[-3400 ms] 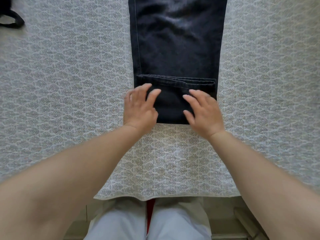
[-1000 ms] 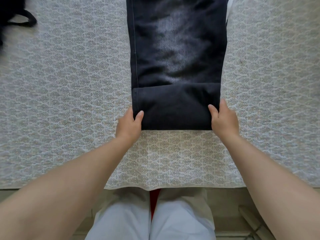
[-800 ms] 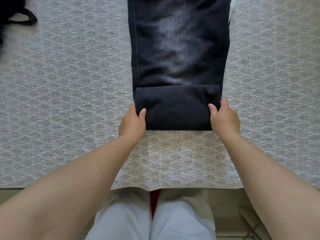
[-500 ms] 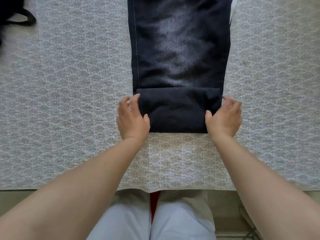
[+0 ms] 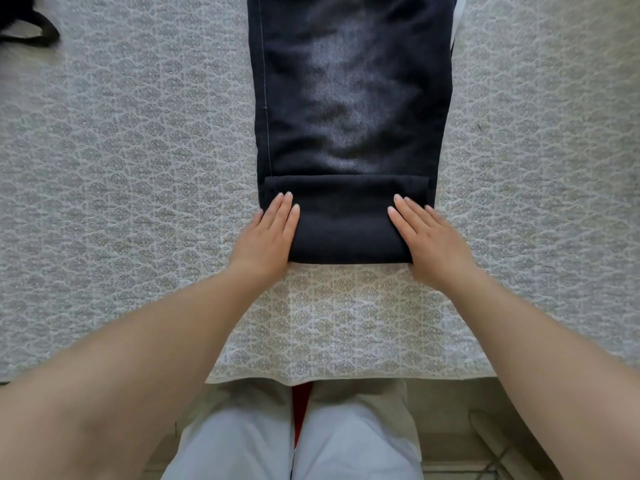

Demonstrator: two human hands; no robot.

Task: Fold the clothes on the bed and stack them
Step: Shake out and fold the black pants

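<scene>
Head view, only view available. Dark jeans (image 5: 349,109) lie lengthwise on the patterned grey bedspread (image 5: 138,174), running from frame centre toward 12 o'clock; the upper part is cut off by the top edge, so waistband or hem cannot be identified. The near end is turned over into a folded band (image 5: 343,216) lying flat on the leg fabric, its far edge a straight line across the width. A pale stitched seam runs along the jeans' 9 o'clock edge. A faded lighter patch shows mid-fabric.

Left hand (image 5: 268,237): fingers straight and together, palm down, pressing on the band's 9 o'clock corner; thumb hidden. Right hand (image 5: 429,240): fingers straight, palm down, pressing on the band's 3 o'clock corner; thumb hidden under the hand. Neither hand grips cloth. Hands well apart, bare band between them.

At 11 o'clock, a black strap or garment (image 5: 27,26), mostly cut off, not identifiable. A white sliver (image 5: 456,22) shows just beside the jeans at 1 o'clock; identity unclear. At 6 o'clock, past the bed edge, the person's pale trousers (image 5: 294,445), with a red strip between the legs.
</scene>
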